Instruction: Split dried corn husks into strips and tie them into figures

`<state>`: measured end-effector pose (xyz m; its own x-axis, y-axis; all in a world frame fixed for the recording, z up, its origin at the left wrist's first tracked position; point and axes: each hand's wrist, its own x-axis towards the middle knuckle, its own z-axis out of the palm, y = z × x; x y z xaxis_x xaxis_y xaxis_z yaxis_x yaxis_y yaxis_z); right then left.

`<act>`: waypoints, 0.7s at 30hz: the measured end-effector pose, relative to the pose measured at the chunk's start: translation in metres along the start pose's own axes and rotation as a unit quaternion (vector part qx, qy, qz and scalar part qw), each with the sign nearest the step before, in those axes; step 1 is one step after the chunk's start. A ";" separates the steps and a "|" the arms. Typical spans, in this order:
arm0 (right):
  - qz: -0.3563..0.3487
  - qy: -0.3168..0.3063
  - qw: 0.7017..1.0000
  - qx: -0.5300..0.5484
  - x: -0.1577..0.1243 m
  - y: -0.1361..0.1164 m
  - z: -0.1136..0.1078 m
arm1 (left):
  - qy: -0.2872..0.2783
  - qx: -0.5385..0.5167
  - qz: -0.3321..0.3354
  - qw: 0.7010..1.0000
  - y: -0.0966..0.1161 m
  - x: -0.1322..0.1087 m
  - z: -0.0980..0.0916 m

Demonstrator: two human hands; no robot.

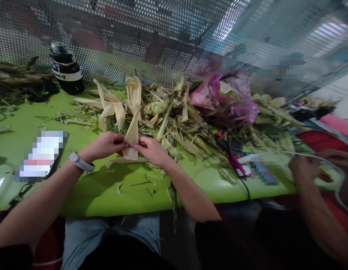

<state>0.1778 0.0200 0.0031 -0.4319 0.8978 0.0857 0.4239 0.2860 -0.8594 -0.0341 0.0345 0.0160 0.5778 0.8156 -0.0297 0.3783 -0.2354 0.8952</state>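
Observation:
Both my hands meet over the green table (101, 191) and pinch a pale dried corn husk strip (134, 112) that rises between them. My left hand (106, 144), with a white watch on its wrist, grips the strip's left edge. Closed on the right edge of the husk's lower end is my right hand (151, 149). Behind the hands lies a heap of corn husks (174, 123); another pale husk bundle (109, 107) sits just left of the strip.
A phone (41, 155) lies at the left on the table. A black bottle (66, 69) stands by the perforated metal screen (151, 41). A pink plastic bag (227, 97) rests on the husks. Another person's hands (303, 168) work at the right near pink-handled scissors (237, 165).

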 end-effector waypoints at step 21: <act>-0.020 0.000 0.989 -0.147 -0.002 -0.006 -0.001 | 0.034 0.139 0.051 0.988 0.005 -0.002 0.004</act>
<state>0.1772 0.0166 0.0087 -0.4530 0.8839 0.1164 0.6191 0.4058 -0.6723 -0.0307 0.0292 0.0192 0.5764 0.8118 0.0934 0.5099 -0.4466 0.7352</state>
